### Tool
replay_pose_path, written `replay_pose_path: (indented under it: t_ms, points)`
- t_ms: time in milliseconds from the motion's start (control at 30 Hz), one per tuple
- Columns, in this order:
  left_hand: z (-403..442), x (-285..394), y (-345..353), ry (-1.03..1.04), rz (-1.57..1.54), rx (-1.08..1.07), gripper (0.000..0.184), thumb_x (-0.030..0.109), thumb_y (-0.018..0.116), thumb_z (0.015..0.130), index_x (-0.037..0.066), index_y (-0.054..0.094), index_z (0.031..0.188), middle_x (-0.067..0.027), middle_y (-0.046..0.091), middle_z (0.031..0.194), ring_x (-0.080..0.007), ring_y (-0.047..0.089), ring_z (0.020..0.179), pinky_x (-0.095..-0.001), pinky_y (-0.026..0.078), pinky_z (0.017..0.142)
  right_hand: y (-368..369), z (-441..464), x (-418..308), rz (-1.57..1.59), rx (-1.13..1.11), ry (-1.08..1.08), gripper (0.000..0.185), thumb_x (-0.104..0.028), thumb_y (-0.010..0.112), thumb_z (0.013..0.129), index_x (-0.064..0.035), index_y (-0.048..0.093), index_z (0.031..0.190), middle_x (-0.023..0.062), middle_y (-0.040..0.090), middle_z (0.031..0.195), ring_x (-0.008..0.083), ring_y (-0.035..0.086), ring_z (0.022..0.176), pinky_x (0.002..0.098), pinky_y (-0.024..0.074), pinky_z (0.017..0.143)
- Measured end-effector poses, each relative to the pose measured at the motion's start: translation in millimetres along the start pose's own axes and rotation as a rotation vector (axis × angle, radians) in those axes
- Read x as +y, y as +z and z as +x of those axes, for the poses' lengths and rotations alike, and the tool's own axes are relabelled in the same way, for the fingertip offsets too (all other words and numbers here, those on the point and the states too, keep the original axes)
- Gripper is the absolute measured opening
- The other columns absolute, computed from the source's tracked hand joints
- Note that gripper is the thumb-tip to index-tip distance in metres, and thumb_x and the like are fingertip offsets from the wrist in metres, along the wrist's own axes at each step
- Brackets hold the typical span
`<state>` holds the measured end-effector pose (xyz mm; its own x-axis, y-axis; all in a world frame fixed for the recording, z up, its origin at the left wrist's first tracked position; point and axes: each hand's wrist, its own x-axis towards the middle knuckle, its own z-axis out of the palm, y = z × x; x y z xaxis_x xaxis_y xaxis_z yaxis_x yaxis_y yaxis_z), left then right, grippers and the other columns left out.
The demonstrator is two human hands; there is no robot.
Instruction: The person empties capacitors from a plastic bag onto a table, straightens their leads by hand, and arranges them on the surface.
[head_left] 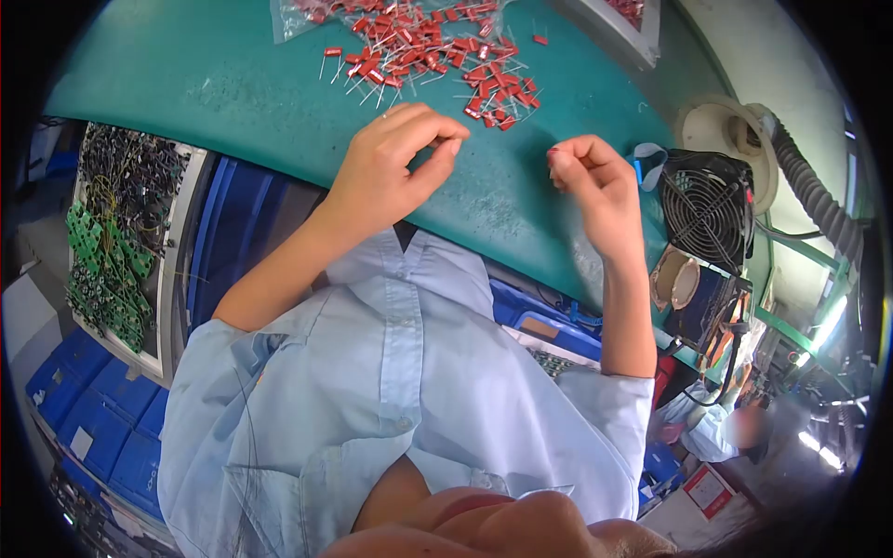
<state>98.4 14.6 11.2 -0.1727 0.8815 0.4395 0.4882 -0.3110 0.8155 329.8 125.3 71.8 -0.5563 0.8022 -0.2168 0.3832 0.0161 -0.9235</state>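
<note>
Had a green tabletop (260, 121) stretching across the upper view, with blue bins (102, 405) at lower left. Had glowing tube lights (829, 323) at far right.

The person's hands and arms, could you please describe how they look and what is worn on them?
Both the left hand and the right hand are ungloved, with no watch visible on either wrist. The left one seems to bear a thin ring. The forearms are uncovered; the short, loose sleeves are light blue, matching the shirt.
</note>
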Motion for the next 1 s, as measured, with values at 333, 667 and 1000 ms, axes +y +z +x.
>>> replay_pose_path:
  t_ms: [333,667,1000]
  points:
    - [1.7,3.3,3.6,-0.042,-0.029,0.027,0.009,0.004,0.067,0.089,0.002,0.071,0.098,-0.0073,0.067,0.086,-0.0212,0.065,0.079,-0.0338,0.051,0.067,-4.8,22.6,40.4,1.06,-0.364,0.029,0.017,-0.021,0.059,0.103,-0.0056,0.06,0.097,0.0062,0.059,0.085,0.0154,0.05,0.074,0.0319,0.0416,0.068]
    - [2.0,2.1,0.0,-0.006,0.005,0.001,0.01,0.0,0.067,0.09,0.0,0.072,0.099,-0.0094,0.071,0.093,-0.0198,0.068,0.084,-0.0302,0.056,0.073,-27.4,55.3,7.4,0.559,-0.093,0.02,0.017,-0.017,0.064,0.101,-0.0004,0.063,0.102,0.01,0.069,0.088,0.0177,0.066,0.074,0.0324,0.0552,0.07]
    - [1.5,5.1,-1.0,-0.028,-0.039,0.019,0.009,0.0,0.067,0.091,0.001,0.072,0.099,-0.0098,0.071,0.093,-0.0192,0.068,0.083,-0.03,0.055,0.071,-70.0,209.2,-38.1,0.072,0.277,-0.221,0.018,-0.016,0.07,0.094,0.0002,0.069,0.102,0.0048,0.071,0.094,0.0133,0.066,0.083,0.027,0.0528,0.078]
